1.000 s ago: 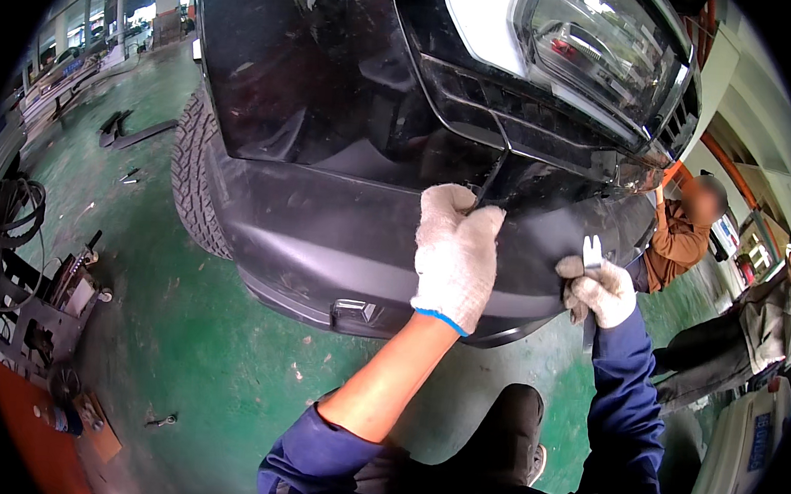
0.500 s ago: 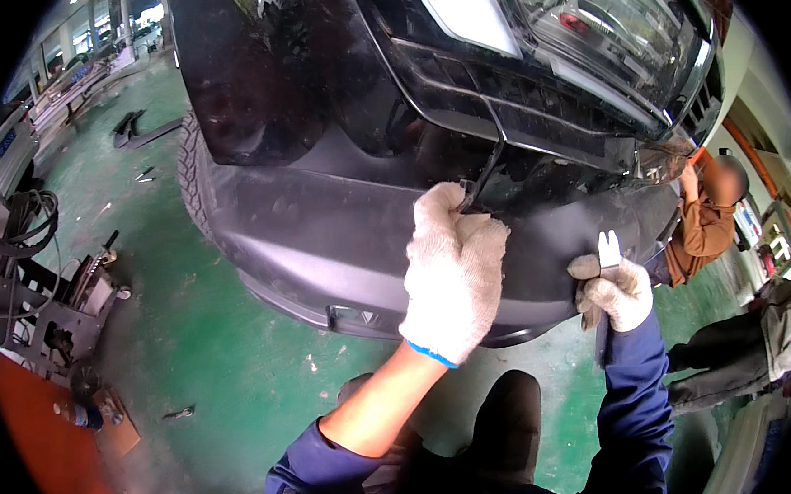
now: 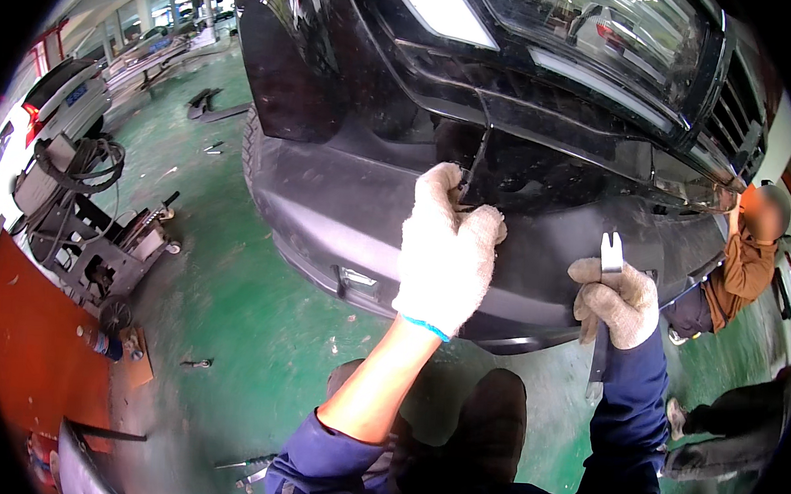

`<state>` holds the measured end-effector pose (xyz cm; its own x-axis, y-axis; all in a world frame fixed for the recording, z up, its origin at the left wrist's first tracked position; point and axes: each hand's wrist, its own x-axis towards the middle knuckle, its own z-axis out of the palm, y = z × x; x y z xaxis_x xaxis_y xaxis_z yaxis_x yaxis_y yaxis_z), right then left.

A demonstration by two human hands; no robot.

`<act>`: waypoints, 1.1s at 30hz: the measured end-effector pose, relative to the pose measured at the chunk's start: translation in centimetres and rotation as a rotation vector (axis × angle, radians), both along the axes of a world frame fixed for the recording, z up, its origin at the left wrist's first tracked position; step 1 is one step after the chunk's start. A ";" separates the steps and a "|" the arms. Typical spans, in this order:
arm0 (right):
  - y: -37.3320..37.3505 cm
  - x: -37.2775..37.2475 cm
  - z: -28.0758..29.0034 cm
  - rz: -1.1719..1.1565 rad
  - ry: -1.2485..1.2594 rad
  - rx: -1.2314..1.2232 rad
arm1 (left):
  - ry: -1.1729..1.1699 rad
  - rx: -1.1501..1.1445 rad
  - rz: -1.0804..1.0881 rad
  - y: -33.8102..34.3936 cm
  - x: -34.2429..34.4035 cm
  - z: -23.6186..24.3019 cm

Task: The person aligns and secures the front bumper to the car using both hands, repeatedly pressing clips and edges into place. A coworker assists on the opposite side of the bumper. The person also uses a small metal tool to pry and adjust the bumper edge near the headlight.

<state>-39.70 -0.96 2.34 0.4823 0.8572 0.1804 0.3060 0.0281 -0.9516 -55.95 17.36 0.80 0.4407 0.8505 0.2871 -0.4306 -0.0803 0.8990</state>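
Observation:
A black car front (image 3: pixel 354 186) with a dark grey lower bumper fills the upper middle of the head view. At a gap below the headlight (image 3: pixel 590 32), my left hand (image 3: pixel 449 255) in a white knit glove rests against the bumper. Its fingers are curled closed beside a thin dark upright edge; what they grip is hidden. My right hand (image 3: pixel 623 306), also gloved, is wrapped round a trim pry tool (image 3: pixel 611 256). The tool's forked metal tip points up, in front of the bumper, and its dark handle hangs below the fist.
To the right a person in a brown jacket (image 3: pixel 743 268) reaches toward the car's front. Another person's dark trouser legs (image 3: pixel 738 422) are lower right. A wheeled machine with coiled cables (image 3: pixel 89 219) stands left, near an orange panel (image 3: pixel 37 334). A screwdriver (image 3: pixel 242 463) lies on the green floor (image 3: pixel 226 345).
The view has swung left, so more of the left side shows. My left hand stays at the gap, and my right hand still grips the pry tool.

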 end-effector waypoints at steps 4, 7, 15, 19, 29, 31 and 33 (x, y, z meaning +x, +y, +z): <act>0.0 -0.4 0.4 0.028 -0.020 0.004 | 0.041 0.056 -0.016 0.1 -0.5 0.0; 0.0 0.0 0.0 0.043 -0.038 0.020 | 0.049 0.028 -0.075 0.2 -0.9 0.5; 0.1 0.2 -0.1 0.115 -0.067 0.019 | 0.027 0.047 -0.132 1.3 -1.6 -0.2; -0.2 0.8 0.8 0.115 -0.042 -0.074 | 0.217 0.271 -0.097 1.6 -1.9 0.1; 1.5 0.3 4.0 0.134 0.079 -0.306 | 0.083 -0.108 -0.119 1.2 -1.3 0.8; 2.0 0.3 4.9 0.176 -0.004 -0.372 | 0.135 -0.227 -0.132 1.2 -1.8 2.2; 2.2 0.5 4.2 0.244 -0.184 -0.289 | 0.246 -0.322 -0.149 1.5 -2.5 3.5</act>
<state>-39.16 1.23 6.56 0.2415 0.9702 -0.0197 0.4886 -0.1391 -0.8613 -58.45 18.91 4.31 0.5873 0.8016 -0.1117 -0.1857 0.2678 0.9454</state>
